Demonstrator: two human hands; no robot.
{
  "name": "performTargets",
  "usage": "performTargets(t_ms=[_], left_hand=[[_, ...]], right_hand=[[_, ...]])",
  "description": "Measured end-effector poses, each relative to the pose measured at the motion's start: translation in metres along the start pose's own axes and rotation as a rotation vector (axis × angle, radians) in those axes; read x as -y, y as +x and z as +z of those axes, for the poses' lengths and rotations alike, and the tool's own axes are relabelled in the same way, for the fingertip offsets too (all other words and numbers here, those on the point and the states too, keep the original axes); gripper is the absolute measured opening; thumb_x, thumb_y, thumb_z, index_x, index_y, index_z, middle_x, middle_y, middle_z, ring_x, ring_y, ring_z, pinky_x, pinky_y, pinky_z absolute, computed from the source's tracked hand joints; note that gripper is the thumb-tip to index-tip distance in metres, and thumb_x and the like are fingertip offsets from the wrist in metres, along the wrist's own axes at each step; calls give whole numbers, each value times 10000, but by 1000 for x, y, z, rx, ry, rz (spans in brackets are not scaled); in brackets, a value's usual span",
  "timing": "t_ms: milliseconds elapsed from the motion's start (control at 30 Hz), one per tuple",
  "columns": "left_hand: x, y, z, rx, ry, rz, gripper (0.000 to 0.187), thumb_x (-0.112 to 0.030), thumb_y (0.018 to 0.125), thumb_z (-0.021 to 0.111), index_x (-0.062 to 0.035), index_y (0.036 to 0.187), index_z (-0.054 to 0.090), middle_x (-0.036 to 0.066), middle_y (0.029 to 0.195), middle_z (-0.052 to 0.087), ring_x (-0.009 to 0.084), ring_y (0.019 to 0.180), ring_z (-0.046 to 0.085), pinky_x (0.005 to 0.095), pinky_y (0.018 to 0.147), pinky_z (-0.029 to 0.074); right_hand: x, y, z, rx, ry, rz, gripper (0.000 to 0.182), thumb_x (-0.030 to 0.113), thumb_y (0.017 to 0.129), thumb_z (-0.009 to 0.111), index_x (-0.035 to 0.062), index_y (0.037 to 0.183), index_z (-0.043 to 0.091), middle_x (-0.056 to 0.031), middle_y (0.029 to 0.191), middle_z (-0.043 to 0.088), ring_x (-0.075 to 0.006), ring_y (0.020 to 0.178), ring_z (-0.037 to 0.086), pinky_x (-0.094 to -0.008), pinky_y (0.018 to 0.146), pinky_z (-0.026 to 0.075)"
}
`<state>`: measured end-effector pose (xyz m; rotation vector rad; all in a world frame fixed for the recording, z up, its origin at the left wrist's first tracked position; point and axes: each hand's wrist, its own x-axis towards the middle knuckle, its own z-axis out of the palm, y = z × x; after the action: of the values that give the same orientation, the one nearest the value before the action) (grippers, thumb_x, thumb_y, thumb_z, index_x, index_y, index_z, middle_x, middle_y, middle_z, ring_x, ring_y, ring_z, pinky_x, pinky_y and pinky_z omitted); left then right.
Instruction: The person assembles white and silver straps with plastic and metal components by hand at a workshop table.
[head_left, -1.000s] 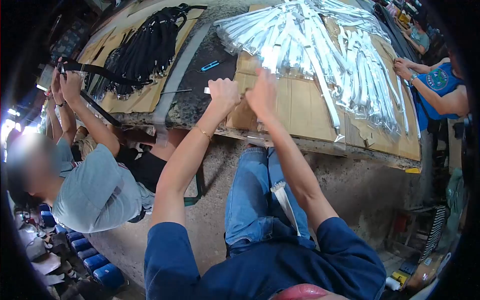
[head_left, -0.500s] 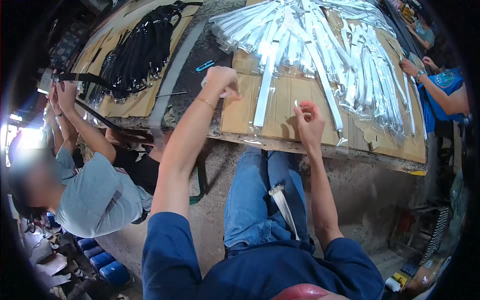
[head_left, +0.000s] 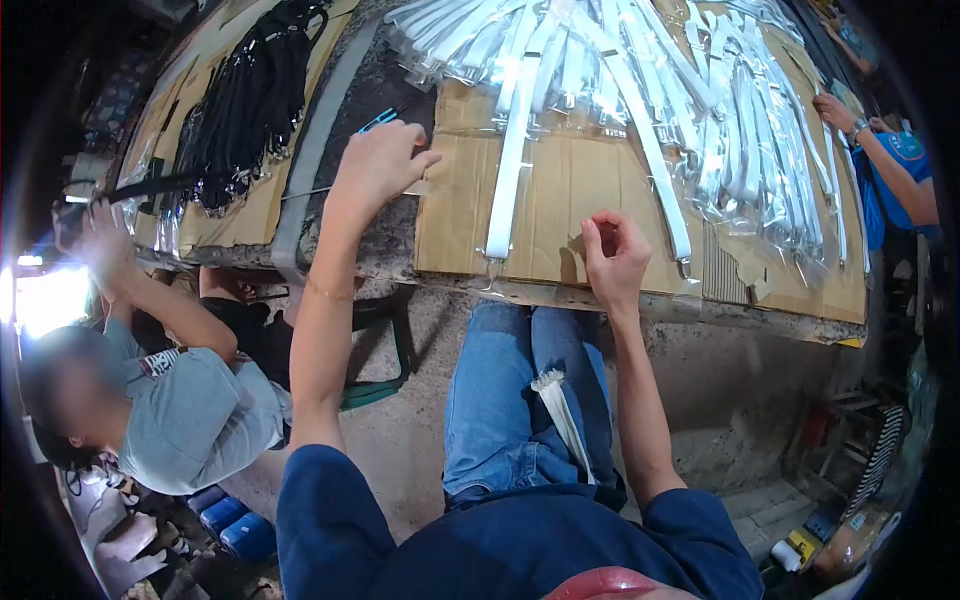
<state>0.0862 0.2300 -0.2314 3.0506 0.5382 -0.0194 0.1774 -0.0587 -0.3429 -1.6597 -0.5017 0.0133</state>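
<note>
My left hand [head_left: 380, 165] is over the dark tabletop beside the cardboard, thumb spread from its bent fingers and nothing visible in it. Just beyond its knuckles lies a light-blue tool [head_left: 378, 121], partly hidden by the hand. Near the front edge of the cardboard [head_left: 560, 190], my right hand [head_left: 616, 250] has its fingers curled toward the thumb; anything between them is too small to make out. Between my hands a white strap [head_left: 511, 165] in clear plastic lies lengthwise on the cardboard. Another wrapped white strap [head_left: 650, 165] runs just right of my right hand.
Many wrapped white straps [head_left: 745, 130] cover the far and right parts of the table. Black straps [head_left: 250, 100] lie on cardboard at the left. A person in grey [head_left: 190, 410] sits at left, handling a black strap; a person in blue [head_left: 905, 170] works at right.
My left hand has moved left toward the blue tool, its thumb now spread. The clear scrap near it is no longer visible there. My right hand has drawn slightly nearer the table edge.
</note>
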Motion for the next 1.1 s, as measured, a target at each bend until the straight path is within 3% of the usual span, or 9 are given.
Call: performTargets(t_ms=[33,233,467,567,667,700,800,967,1100], left_hand=[[-2,-2,-2,-203,-23,38,357,-391,841,640,-36,857,671,152,948,682,326,916,646,429,774,515],[-54,100,-7,-203,-394,8,327,-294,848,633,-4,987,695,196,956,689,345,896,661,407,799,508],[-72,307,52,-306,-651,-73,707,-382,700,752,68,1215,572,260,1116,651,367,1056,631,425,914,493],[-75,357,73,-441,-875,-101,685,-373,646,807,88,1120,627,235,1065,681,330,1000,665,390,874,515],[-88,335,35,-272,-1115,-110,528,-283,642,829,90,988,685,193,957,713,264,892,696,334,803,538],[-90,334,31,-297,-1262,-32,304,-181,693,813,50,868,721,115,825,714,156,743,668,278,684,524],[-105,272,-34,-220,-1361,207,204,-152,794,773,18,891,716,34,793,680,87,674,588,239,618,453],[-145,111,-143,-415,-1196,249,229,-203,840,743,18,879,701,25,805,692,60,691,587,226,638,455],[-160,0,-200,-657,-882,262,230,-176,835,752,35,902,690,65,849,710,72,725,621,221,657,485]], right_hand=[[4,-1,0,12,-30,-7,91,44,837,690,1,866,616,-60,730,613,-117,605,594,-251,559,472],[5,-2,5,-76,-103,-148,179,7,800,686,13,957,599,-77,778,580,-142,608,573,-268,552,457],[-1,-5,1,-99,-206,-110,280,46,781,708,17,1034,593,-88,783,569,-185,624,559,-313,577,456],[-2,-3,1,-70,-195,-82,281,46,786,702,6,1042,593,-111,840,590,-200,646,576,-321,587,468],[-2,-1,1,-78,-169,-149,298,51,788,702,-5,1059,590,-135,906,608,-212,669,590,-324,602,482],[-2,-1,0,-78,-168,-154,311,58,793,702,-12,1074,588,-145,943,620,-220,685,605,-325,617,493],[9,-2,0,-111,-138,-195,297,53,810,693,16,1091,604,-96,833,634,-162,664,617,-284,611,485],[7,-12,-13,-99,-67,-349,262,38,801,689,4,1051,619,-127,923,636,-206,668,627,-301,603,491],[142,-16,-64,-328,122,-623,243,-44,822,658,-5,1057,611,-95,985,633,-136,837,620,-271,755,505]])
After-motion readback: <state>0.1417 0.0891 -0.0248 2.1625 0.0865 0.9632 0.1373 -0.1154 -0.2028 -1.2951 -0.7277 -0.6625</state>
